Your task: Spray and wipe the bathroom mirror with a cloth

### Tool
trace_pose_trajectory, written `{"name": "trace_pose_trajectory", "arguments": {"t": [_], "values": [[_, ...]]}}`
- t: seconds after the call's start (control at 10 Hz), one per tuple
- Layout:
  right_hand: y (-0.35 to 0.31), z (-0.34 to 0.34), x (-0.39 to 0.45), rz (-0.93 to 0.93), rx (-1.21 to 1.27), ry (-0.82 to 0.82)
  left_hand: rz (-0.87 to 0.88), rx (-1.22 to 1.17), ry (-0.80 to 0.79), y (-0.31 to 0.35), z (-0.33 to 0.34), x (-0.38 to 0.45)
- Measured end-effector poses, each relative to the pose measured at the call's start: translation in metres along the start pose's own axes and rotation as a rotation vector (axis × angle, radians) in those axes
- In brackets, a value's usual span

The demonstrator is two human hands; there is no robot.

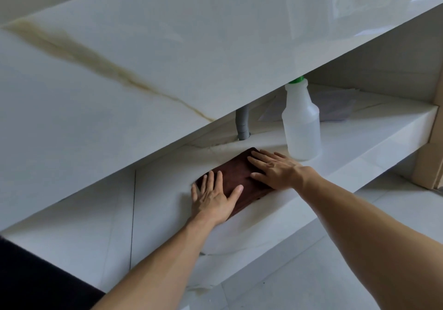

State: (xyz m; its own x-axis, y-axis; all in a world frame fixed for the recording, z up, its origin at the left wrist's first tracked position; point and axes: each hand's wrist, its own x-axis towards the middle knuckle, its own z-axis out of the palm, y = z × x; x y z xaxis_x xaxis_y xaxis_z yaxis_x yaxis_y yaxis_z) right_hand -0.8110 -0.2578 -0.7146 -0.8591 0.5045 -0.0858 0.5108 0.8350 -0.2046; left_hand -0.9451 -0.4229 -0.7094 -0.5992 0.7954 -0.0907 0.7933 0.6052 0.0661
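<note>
A folded dark brown cloth (236, 178) lies flat on the white marble shelf (359, 142) under the counter. My left hand (215, 197) rests palm down on the cloth's near left end, fingers spread. My right hand (275, 168) lies flat on its right side, fingers pointing left. Neither hand grips it. A translucent spray bottle (301, 120) with a green collar stands upright on the shelf just right of the cloth; its top is hidden behind the counter edge. No mirror is in view.
The thick marble countertop (143, 70) overhangs the shelf closely. A grey drain hose (242, 125) comes down behind the cloth. Clear plastic wrapping (335, 106) lies at the back right. A cardboard box (429, 156) stands at the right edge. Tiled floor lies below.
</note>
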Motion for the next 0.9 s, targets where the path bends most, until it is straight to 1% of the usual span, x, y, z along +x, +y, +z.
{"name": "trace_pose_trajectory", "arguments": {"t": [0.1, 0.3, 0.4, 0.5, 0.6, 0.7, 0.8, 0.9], "values": [[0.0, 0.001, -0.002, 0.0, -0.001, 0.002, 0.017, 0.009, -0.019, -0.005, -0.004, 0.0], [0.002, 0.0, -0.008, 0.01, -0.032, 0.007, 0.078, -0.012, 0.005, -0.019, -0.001, 0.001], [0.004, 0.002, -0.014, 0.005, -0.023, 0.056, 0.08, -0.003, 0.08, -0.022, -0.001, 0.003], [0.01, 0.004, -0.023, 0.005, 0.029, 0.117, 0.125, -0.03, 0.232, -0.015, -0.005, 0.007], [0.011, 0.003, -0.035, -0.017, 0.128, 0.185, 0.194, -0.09, 0.3, -0.001, -0.016, 0.013], [0.01, -0.007, -0.05, -0.027, 0.215, 0.249, 0.241, -0.113, 0.328, 0.016, -0.027, 0.014], [0.009, -0.016, -0.068, -0.065, 0.285, 0.316, 0.324, -0.146, 0.406, 0.034, -0.03, 0.006], [0.013, -0.028, -0.092, -0.067, 0.345, 0.418, 0.516, -0.204, 0.506, 0.069, -0.03, -0.003]]}}
